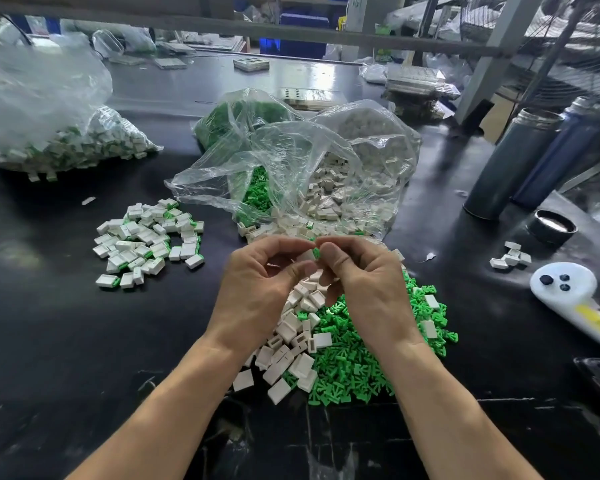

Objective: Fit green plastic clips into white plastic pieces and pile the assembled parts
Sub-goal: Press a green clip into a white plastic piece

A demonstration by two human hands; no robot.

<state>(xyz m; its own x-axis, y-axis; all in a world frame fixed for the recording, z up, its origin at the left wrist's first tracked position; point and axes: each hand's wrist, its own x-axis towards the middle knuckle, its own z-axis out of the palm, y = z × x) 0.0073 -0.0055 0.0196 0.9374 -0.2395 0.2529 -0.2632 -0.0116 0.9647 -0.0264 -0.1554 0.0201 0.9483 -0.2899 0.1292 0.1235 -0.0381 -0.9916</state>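
Both hands are raised above the loose stock: a white piece (pixel 303 257) is pinched in the left hand (pixel 257 289), a green clip (pixel 316 252) in the right hand (pixel 364 285). Misalignment is judged possible; a dropped part would be lost among the loose parts (pixel 347 358) beneath.

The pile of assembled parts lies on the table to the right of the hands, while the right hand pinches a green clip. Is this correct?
Not quite. The head view shows the pile of assembled parts to the left of the hands, not the right. The rest holds: the right hand pinches a green clip.
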